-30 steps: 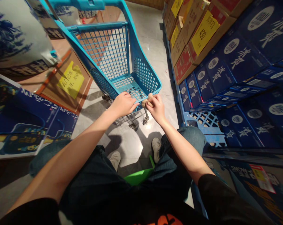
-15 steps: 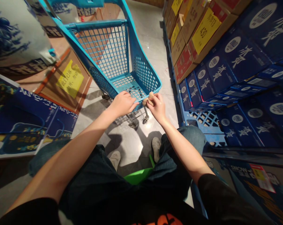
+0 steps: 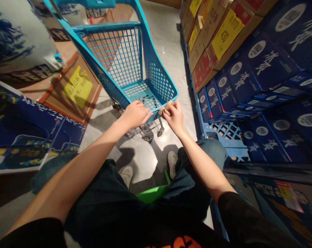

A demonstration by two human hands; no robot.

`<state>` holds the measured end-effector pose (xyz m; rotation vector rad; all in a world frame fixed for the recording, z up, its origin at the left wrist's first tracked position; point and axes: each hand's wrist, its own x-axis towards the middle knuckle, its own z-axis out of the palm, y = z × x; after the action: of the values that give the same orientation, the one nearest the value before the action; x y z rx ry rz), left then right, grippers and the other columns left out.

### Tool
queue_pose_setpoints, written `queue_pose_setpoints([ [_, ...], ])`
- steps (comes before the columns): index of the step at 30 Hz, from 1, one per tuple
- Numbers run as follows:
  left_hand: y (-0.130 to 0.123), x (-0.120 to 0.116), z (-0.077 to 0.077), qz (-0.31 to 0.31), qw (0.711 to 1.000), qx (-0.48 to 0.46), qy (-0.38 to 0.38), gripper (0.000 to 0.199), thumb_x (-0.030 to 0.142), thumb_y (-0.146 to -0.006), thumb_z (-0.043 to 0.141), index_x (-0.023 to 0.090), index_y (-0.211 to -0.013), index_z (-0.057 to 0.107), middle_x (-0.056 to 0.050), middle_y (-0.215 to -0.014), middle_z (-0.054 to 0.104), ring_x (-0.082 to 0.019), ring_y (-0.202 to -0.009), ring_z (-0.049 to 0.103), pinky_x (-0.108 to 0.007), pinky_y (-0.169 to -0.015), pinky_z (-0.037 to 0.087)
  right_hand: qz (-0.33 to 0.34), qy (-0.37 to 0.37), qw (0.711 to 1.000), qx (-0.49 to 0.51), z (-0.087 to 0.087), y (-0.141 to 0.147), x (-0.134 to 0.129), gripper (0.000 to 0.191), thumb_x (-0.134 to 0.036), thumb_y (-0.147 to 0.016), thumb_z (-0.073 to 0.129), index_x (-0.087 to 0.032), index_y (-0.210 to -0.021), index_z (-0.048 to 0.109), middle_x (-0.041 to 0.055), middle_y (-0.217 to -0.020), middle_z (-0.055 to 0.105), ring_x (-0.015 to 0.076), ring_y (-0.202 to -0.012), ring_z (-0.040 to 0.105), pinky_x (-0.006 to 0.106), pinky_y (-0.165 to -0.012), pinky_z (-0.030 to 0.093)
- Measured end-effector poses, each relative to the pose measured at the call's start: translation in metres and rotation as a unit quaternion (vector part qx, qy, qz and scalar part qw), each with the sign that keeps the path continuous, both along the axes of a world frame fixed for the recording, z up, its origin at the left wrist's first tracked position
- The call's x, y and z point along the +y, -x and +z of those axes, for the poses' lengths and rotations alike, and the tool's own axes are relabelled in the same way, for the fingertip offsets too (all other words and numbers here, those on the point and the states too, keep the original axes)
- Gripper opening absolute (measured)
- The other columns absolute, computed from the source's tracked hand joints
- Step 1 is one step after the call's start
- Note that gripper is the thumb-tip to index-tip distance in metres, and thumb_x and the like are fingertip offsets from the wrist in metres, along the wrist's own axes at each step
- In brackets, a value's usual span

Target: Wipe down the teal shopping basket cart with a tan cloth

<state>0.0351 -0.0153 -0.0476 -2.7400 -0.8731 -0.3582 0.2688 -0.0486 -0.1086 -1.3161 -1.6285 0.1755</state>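
Tiled store aisle (image 3: 162, 44) beside blue cartons (image 3: 259, 65), right hand's grip (image 3: 174, 119) pinching a tan object (image 3: 164, 109).

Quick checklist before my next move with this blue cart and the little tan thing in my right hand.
1. Left hand on the rim of the blue plastic shopping cart: ok.
2. Right hand pinching the small tan object: ok, though what it is: cannot tell.
3. Casters on the tile floor: ok.
4. Cart apart from the blue plastic pallet on the right: ok.
5. Clearance from the blue-and-white porcelain jar on the left: cannot tell.
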Motion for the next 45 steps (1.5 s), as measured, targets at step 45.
queue_pose_setpoints([
  [45,0.001,0.001,-0.003,-0.003,0.999,-0.032,0.022,0.040,0.035,-0.106,0.052,0.014,-0.086,0.080,-0.015,-0.078,0.077,-0.031,-0.082,0.073,-0.047,-0.089,0.056,0.049,0.033,0.997,-0.047,0.008,0.004,-0.004,0.009,-0.019,-0.093,0.073,-0.023,-0.091,0.066,0.0006,-0.093,0.054,0.0185,-0.085,0.055,0.031,-0.079,0.050],
])
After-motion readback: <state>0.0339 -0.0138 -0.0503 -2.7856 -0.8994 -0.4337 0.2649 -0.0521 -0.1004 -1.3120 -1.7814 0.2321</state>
